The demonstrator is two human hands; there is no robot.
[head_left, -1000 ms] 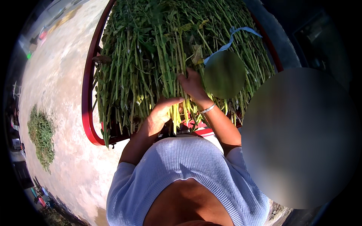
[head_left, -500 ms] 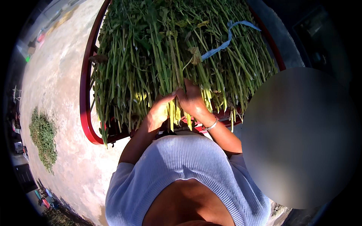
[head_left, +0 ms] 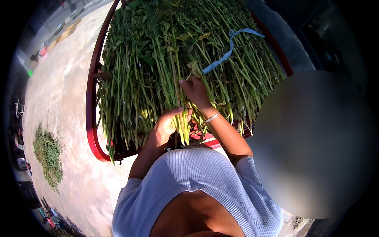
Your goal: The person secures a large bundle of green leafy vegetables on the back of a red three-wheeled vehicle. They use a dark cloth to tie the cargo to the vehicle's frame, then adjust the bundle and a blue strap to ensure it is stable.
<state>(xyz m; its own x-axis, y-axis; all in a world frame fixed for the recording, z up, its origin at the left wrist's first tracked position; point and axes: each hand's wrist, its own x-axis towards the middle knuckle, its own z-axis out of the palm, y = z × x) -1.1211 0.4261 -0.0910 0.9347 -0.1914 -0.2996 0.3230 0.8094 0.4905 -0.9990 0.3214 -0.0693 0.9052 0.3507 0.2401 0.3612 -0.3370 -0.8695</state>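
Observation:
Long green plant stalks (head_left: 130,75) lie in a thick layer, their leafy ends away from me and their pale cut ends toward me. My left hand (head_left: 167,121) is closed round a small bunch of stalks (head_left: 182,128) near the cut ends, thumb on top and fingertips showing at the far side. Farther up the same bunch, my right hand (head_left: 196,93) has its fingers curled in beside the stalks, close to a dry yellowish leaf (head_left: 194,68). What lies between those fingers is hidden. A bracelet (head_left: 212,117) circles my right wrist.
The stalks rest in a red metal frame (head_left: 91,126) that bends round at the near left corner. A blue strip (head_left: 225,55) lies across the stalks. Loose greenery (head_left: 48,156) is heaped on the pale ground (head_left: 79,118) at left. A blurred disc covers the right side.
My right hand has moved away from my left hand, up along the stalks toward their leafy ends. My left hand keeps hold of the bunch.

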